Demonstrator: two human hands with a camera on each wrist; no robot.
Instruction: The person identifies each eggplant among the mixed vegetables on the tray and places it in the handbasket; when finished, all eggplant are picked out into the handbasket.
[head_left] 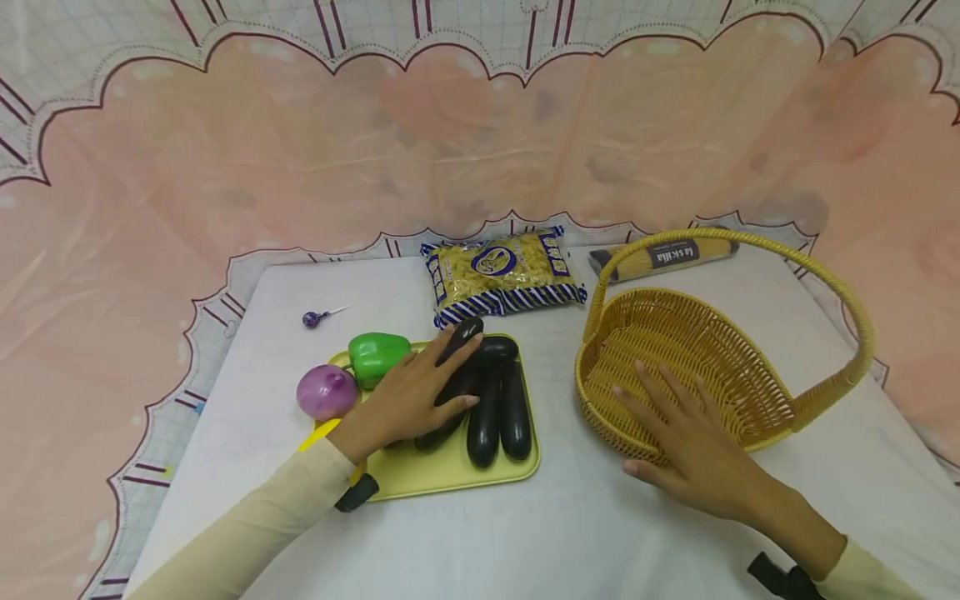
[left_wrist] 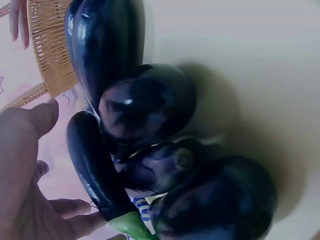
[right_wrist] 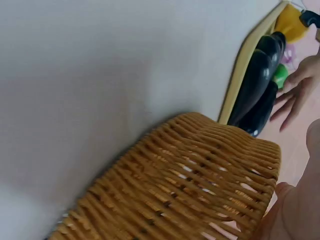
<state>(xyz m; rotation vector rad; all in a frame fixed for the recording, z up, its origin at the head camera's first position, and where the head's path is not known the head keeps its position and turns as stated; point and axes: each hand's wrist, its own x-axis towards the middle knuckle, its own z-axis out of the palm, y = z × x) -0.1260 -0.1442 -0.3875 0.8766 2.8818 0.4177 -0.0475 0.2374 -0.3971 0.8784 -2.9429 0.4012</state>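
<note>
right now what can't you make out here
Head: part of the yellow item, behind the left sleeve.
Head: parts of the eggplants, hidden by the left hand.
Head: markings on the lollipop, too small.
Right wrist: part of the basket, cut off by the bottom edge.
Right wrist: part of the right hand, hidden by the basket.

The kind of room cannot be told for certain; it looks like a homelike tabletop setting. Soft peach printed cloth [head_left: 480, 150] with white, maroon-lined scalloped borders surrounds the far, left and right sides of a flat white table [head_left: 577, 533]. Household foodstuffs suit this: a clear-and-blue plastic pasta packet [head_left: 502, 271] far, a golden woven wicker basket [head_left: 723, 350] right.
</note>
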